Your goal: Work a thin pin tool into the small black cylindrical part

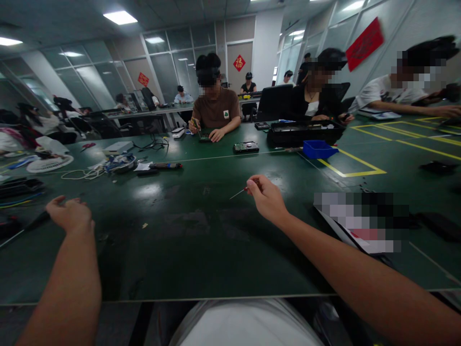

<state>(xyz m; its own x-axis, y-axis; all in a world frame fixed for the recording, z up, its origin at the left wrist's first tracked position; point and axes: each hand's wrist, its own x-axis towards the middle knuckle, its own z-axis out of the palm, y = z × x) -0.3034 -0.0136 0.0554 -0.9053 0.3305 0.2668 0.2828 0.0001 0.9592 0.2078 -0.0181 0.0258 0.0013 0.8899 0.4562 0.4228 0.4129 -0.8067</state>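
In my right hand (268,197) is a small screwdriver (238,193) with a red handle, pinched between thumb and fingers. Its thin metal shaft points left, above the green tabletop (201,259). My left hand (72,214) is at the left side of the table with its fingers curled round the end of a long screwdriver (36,222). That tool has a black handle, and its shaft runs out of view at the left edge. My palm hides part of the grip.
Ahead lie a hard drive (246,146), a blue bin (319,149), a long black housing (304,133) and a bundle of cables (120,163). A pen-like tool (165,166) lies left of centre. A blurred-out flat item (334,223) sits at right. Co-workers sit across the table.
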